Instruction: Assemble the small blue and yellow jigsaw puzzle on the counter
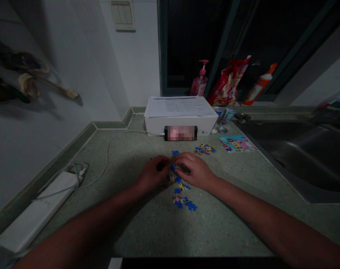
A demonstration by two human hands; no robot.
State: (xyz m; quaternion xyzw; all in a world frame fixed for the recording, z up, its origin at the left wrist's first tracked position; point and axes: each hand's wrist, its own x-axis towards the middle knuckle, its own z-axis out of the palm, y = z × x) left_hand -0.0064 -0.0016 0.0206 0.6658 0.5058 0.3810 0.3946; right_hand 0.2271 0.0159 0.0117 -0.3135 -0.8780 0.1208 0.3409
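Observation:
Over the middle of the green speckled counter, my left hand (154,172) and my right hand (197,170) meet at the fingertips. Both are closed in a pinch around a small blue jigsaw puzzle piece (173,167). Just below the hands lie loose pieces, some blue, some multicoloured, among them a blue puzzle piece (191,206) nearest to me. Another blue piece (175,152) lies just beyond the fingers. Past my right hand is a pile of puzzle pieces (205,149). My fingers partly cover the pieces under them.
A phone (180,133) leans on a white box (153,125), its cable running to a power strip (39,213) at left. A colourful picture card (237,143) lies by the sink (304,149). A can (227,115) stands beside the box; a pump bottle (199,83) is behind.

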